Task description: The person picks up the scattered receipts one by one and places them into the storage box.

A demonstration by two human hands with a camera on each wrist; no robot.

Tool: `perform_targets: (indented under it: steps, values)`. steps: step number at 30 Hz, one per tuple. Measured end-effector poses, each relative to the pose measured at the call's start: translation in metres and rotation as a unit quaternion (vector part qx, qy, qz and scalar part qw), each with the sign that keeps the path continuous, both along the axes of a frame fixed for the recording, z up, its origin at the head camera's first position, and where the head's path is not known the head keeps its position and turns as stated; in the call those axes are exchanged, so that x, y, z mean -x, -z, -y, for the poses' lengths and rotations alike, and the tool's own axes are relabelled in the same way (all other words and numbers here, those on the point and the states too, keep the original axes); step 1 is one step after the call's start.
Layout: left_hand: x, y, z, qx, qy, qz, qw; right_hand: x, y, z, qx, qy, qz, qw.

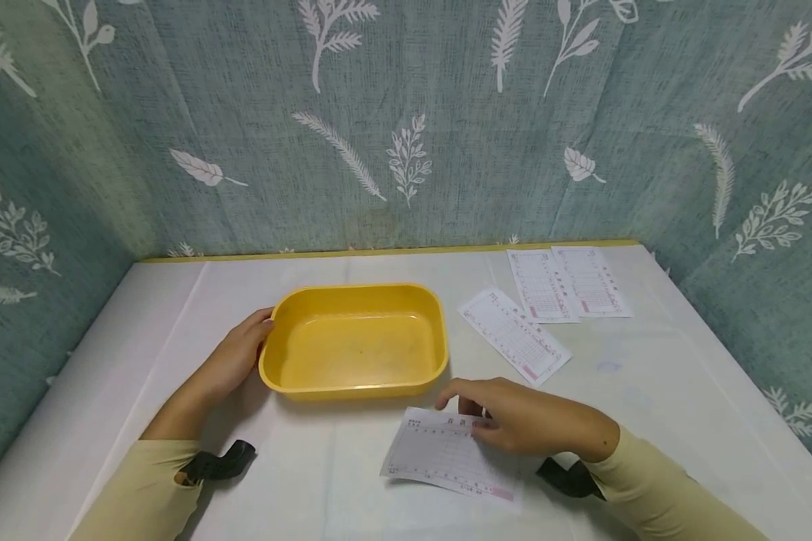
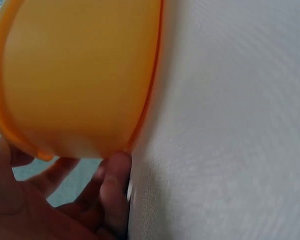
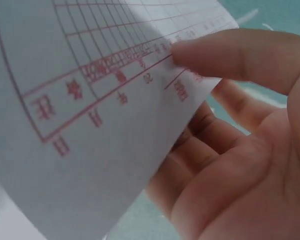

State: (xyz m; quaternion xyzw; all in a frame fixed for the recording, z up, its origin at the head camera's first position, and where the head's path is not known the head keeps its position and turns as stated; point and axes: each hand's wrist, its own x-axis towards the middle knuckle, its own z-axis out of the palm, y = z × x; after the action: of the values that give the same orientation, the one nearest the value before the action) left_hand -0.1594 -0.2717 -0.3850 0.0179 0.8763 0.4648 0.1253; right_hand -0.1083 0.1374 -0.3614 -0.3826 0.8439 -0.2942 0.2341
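Observation:
My left hand (image 1: 233, 357) grips the left end of a yellow plastic tray (image 1: 352, 394), which stands on the table with nothing in it. In the left wrist view, fingers (image 2: 115, 182) touch the tray's end wall (image 2: 75, 85) close to the tabletop. Right of the tray's front corner, my right hand (image 1: 521, 417) pinches a white printed paper form (image 1: 440, 454) at its upper right part. The right wrist view has one digit on the form's printed face (image 3: 115, 95) and the other fingers behind it. Whether one sheet or more is held, I cannot tell.
Right of the tray lies one tilted printed form (image 1: 514, 334). Behind it, two more forms (image 1: 541, 285) lie side by side, overlapping slightly. The white-covered table (image 1: 298, 481) meets a green leaf-patterned cloth (image 1: 406, 173) at the back and sides.

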Motion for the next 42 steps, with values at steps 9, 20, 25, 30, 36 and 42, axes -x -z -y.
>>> perform_targets:
  steps: [9, 20, 25, 30, 36, 42]
  values:
    - [-0.001, 0.001, -0.006, -0.003, -0.004, 0.011, 0.9999, 0.004, -0.001, -0.004, 0.058, -0.007, 0.0, 0.998]
    - [-0.001, 0.001, -0.006, -0.047, 0.015, 0.008, 0.9987, 0.008, -0.005, -0.01, 0.127, 0.018, -0.057, 0.99]
    - [0.0, 0.0, -0.008, -0.046, 0.02, 0.007, 0.9987, 0.011, -0.005, -0.011, 0.163, 0.029, -0.074, 0.984]
    - [-0.004, 0.0, -0.007, -0.034, 0.032, 0.012, 0.9988, 0.011, -0.005, -0.009, 0.178, 0.068, -0.071, 0.979]
    - [-0.005, -0.004, -0.004, -0.026, 0.04, 0.005, 0.9989, 0.012, -0.008, -0.005, 0.174, 0.137, -0.109, 0.969]
    - [-0.005, -0.001, -0.005, -0.044, 0.048, 0.012, 0.9978, 0.014, -0.008, -0.004, 0.166, 0.19, -0.123, 0.96]
